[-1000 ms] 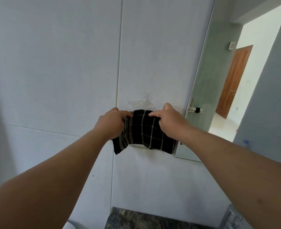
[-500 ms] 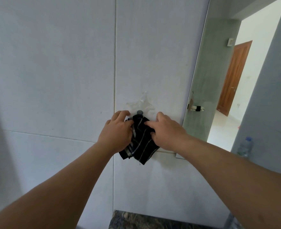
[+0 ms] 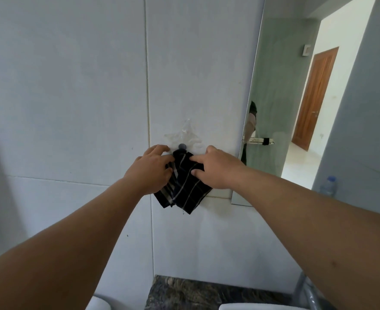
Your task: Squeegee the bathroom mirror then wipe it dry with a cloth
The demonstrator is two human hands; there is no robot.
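Left of the mirror [image 3: 274, 108], cloth [image 3: 184, 186] hangs bunched on the hook [image 3: 182, 146]. Left hand [image 3: 149, 172] and right hand [image 3: 215, 170] pinch its top, fingers curled. Wiping looks done; only letting go seems left.

A pale tiled wall [image 3: 83, 97] is filling the left and centre of the frame. A small grey hook [image 3: 182, 146] is sitting on a clear adhesive patch [image 3: 184, 136] at centre. A dark speckled counter [image 3: 184, 291] is showing at the bottom edge. A plastic bottle [image 3: 328, 185] is standing at the right, and a brown wooden door [image 3: 314, 97] is showing at upper right.
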